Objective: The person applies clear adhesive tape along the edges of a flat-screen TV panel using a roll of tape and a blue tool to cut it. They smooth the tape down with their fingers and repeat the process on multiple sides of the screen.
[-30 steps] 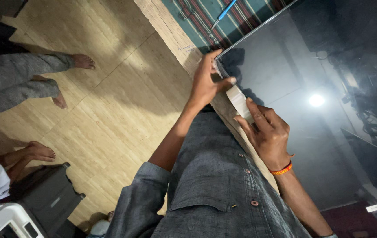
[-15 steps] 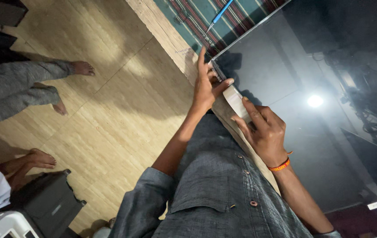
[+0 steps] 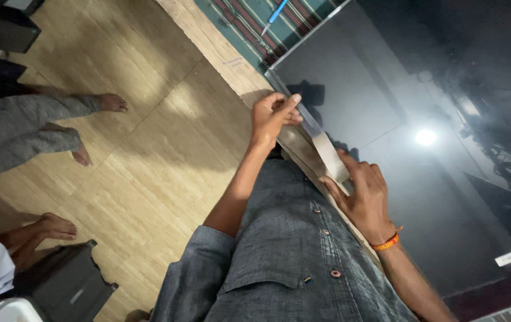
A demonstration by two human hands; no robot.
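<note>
1. Grey buttoned shirt (image 3: pixel 291 256) of the person fills the lower centre, nearest the camera; it stands against the near edge of the large dark glossy panel (image 3: pixel 410 179).
2. Right hand (image 3: pixel 363 200), with an orange wristband (image 3: pixel 385 242), lies on the panel's near edge. Its fingers are bent and press down on the lower end of a pale strip (image 3: pixel 325 150); the thumb is beside the strip.
3. The pale strip runs along the panel's near edge, flat against it, stretched between the two hands.
4. Left hand (image 3: pixel 273 116) is further along the same edge, toward the panel's far corner. Thumb and fingertips are pinched shut on the strip's upper end.
5. A bright lamp reflection (image 3: pixel 425 138) shows on the panel surface, beyond the right hand.
6. Wooden floor (image 3: pixel 148 149) lies left of the panel. Bare feet (image 3: pixel 112 102) of another person in grey trousers stand there, well apart from the panel; another bare foot (image 3: pixel 55 226) is nearer the camera.
7. Striped cloth (image 3: pixel 249 24) with a blue pen (image 3: pixel 273 13) on it lies beyond the panel's far corner.
</note>
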